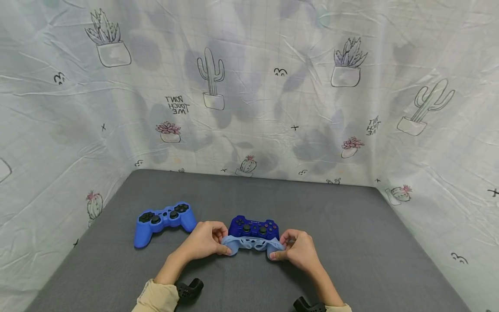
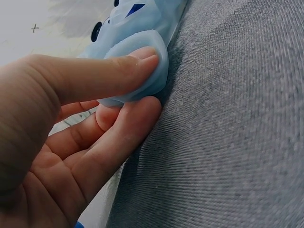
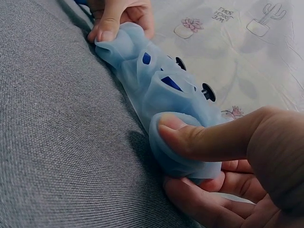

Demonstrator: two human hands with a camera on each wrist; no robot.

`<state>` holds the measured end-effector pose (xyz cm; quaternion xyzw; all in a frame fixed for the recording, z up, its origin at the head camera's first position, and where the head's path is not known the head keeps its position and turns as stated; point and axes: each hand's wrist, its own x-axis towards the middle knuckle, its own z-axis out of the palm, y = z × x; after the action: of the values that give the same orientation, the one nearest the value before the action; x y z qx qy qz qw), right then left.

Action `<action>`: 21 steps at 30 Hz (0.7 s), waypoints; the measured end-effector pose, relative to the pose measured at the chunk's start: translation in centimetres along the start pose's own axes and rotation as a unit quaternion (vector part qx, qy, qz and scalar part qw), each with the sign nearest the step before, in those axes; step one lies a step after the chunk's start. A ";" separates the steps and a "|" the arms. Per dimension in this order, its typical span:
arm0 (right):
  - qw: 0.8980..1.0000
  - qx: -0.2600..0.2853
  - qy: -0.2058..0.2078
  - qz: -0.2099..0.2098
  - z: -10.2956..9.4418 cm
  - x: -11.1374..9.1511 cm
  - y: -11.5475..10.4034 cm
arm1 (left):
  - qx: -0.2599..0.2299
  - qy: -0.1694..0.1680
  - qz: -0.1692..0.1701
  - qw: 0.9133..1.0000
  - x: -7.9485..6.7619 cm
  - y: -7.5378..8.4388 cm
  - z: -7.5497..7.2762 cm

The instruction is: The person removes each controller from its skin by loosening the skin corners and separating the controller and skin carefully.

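A dark blue game controller (image 1: 253,226) lies face up on the grey surface, with its buttons and both black sticks showing. A light blue silicone cover (image 1: 250,243) is bunched over its lower part and both handles, and the upper half is bare. My left hand (image 1: 206,239) pinches the cover's left handle end between thumb and fingers. On the other side my right hand (image 1: 299,249) grips the right handle end the same way. In the right wrist view, wrinkled folds of the cover (image 3: 137,90) run between both hands, with dark blue showing through its openings.
To the left, close to my left hand, lies a second controller (image 1: 165,219) in a brighter blue cover. The grey tabletop (image 1: 335,216) ends at a pale curtain (image 1: 249,86) printed with cacti, which stands behind and at both sides.
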<state>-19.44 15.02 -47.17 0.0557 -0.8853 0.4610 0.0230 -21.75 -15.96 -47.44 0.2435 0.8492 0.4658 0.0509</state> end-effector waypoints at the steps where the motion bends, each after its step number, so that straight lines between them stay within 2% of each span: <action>1: 1.000 0.005 -0.005 0.001 0.0 0.0 0.0 | 0.002 0.001 -0.001 1.000 0.0 0.0 0.0; 7: 0.999 0.038 -0.035 0.011 -0.2 0.0 -0.1 | 0.003 0.001 0.000 1.000 -0.1 0.1 -0.2; 21: 0.996 0.068 -0.058 0.018 -0.5 -0.1 -0.6 | 0.009 0.003 -0.003 1.000 0.0 0.3 -0.3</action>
<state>-19.30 15.08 -46.45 0.0678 -0.8525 0.5168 -0.0408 -21.70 -16.09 -46.98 0.2401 0.8540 0.4592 0.0476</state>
